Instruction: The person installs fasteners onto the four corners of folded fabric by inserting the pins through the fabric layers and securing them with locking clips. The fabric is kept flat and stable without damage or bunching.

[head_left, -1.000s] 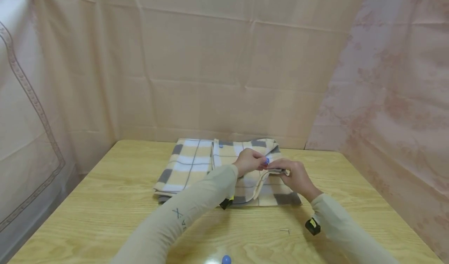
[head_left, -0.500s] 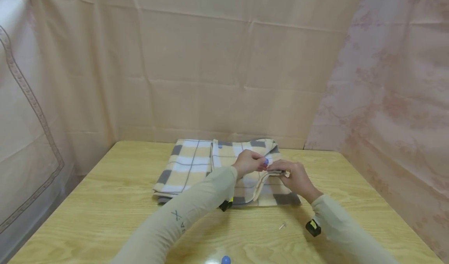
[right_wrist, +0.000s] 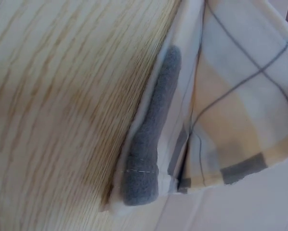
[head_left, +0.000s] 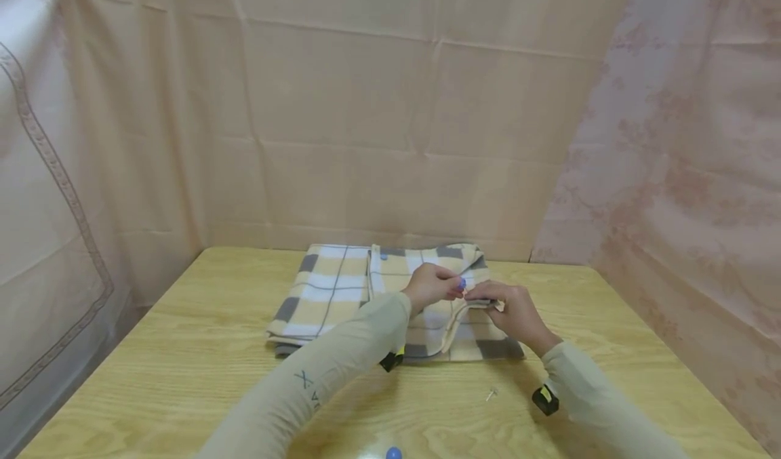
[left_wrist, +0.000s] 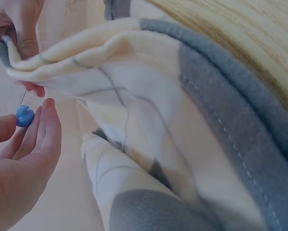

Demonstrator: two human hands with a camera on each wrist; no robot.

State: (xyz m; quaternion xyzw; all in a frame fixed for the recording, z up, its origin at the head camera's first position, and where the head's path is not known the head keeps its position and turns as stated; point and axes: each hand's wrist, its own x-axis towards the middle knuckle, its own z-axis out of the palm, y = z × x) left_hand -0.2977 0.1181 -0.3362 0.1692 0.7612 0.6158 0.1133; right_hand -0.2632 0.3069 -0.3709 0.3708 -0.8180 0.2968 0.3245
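A plaid fleece blanket point(head_left: 332, 289) in cream, white and grey lies folded on the table. My left hand point(head_left: 430, 286) pinches a pin by its small blue shaped head point(left_wrist: 24, 116) between thumb and fingers. The thin needle point(left_wrist: 22, 98) points up toward the blanket's raised edge, close to the right fingertips. My right hand point(head_left: 512, 310) grips that edge, several layers lifted together, thumb beneath and fingers on top. In the right wrist view the raised fabric point(right_wrist: 245, 106) hangs in a slope, with only bits of fingers at the frame's right side.
Another blue head point(head_left: 384, 256) sits on the blanket's upper band. A small pale pin-like thing point(head_left: 491, 394) lies on the wooden table point(head_left: 183, 350) in front of the blanket. A rounded blue object point(head_left: 393, 453) shows at the near edge. Fabric curtains point(head_left: 390, 106) enclose the table.
The small pale thing on the table has turned to a different angle. Both hands stay almost where they were, with a little of the needle's gap now showing between them.
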